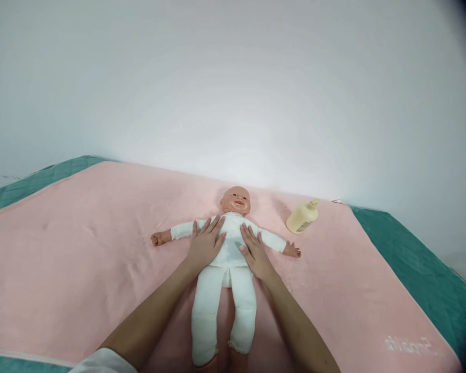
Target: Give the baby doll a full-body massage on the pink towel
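Observation:
A baby doll with a white cloth body lies on its back on a pink mat, head toward the wall and arms stretched out to both sides. My left hand rests on the left side of its chest, fingers extended and spread. On the right side of the chest lies my right hand, its fingers also stretched out. Neither hand grips anything. The doll's feet are cut off by the bottom of the view.
A pale yellow pump bottle stands, looking tilted, on the mat beyond the doll's right-hand arm in view. Green quilted bedding shows around the mat. Behind it rises a plain white wall.

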The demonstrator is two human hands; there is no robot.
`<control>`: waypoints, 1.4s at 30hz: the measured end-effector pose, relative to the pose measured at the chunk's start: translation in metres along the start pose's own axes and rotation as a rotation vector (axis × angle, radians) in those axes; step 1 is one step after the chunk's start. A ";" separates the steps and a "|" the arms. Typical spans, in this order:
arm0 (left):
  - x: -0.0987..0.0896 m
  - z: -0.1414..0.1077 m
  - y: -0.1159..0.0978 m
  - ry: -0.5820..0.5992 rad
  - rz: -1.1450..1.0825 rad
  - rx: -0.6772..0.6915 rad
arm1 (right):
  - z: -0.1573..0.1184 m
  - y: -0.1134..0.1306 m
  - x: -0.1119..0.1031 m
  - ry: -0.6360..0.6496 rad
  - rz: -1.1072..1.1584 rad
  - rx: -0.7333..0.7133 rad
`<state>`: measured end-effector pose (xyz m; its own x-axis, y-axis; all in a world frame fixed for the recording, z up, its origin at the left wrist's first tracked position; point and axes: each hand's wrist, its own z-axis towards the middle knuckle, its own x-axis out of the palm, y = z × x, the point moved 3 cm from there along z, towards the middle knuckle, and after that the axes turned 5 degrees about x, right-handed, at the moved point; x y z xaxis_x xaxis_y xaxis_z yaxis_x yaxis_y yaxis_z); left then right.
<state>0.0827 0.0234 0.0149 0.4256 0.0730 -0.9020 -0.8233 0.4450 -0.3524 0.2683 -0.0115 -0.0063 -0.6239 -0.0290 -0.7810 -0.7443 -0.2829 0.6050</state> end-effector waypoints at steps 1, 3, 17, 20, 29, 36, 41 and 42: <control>0.000 0.000 0.000 0.003 -0.005 -0.001 | 0.000 -0.002 0.000 -0.008 -0.006 0.019; 0.000 0.000 0.000 0.007 -0.013 -0.003 | 0.000 -0.005 0.001 -0.021 -0.022 0.050; 0.001 0.000 0.001 0.007 -0.020 -0.005 | -0.003 -0.006 -0.004 -0.100 -0.134 0.252; 0.000 0.000 0.001 0.002 -0.026 0.000 | -0.003 -0.008 -0.005 -0.118 -0.175 0.281; 0.000 0.000 0.001 0.009 -0.024 0.004 | -0.003 -0.008 -0.006 -0.132 -0.228 0.276; 0.002 0.000 0.002 0.009 -0.040 -0.001 | -0.003 -0.011 -0.006 -0.178 -0.217 0.269; 0.000 0.000 0.002 -0.020 -0.088 0.004 | -0.004 -0.012 -0.009 -0.226 -0.174 0.241; 0.000 0.000 0.002 -0.030 -0.097 0.002 | -0.005 -0.013 -0.009 -0.232 -0.166 0.233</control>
<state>0.0813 0.0246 0.0148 0.5141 0.0566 -0.8558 -0.7770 0.4534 -0.4368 0.2845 -0.0124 -0.0076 -0.5073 0.2246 -0.8320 -0.8578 -0.0392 0.5125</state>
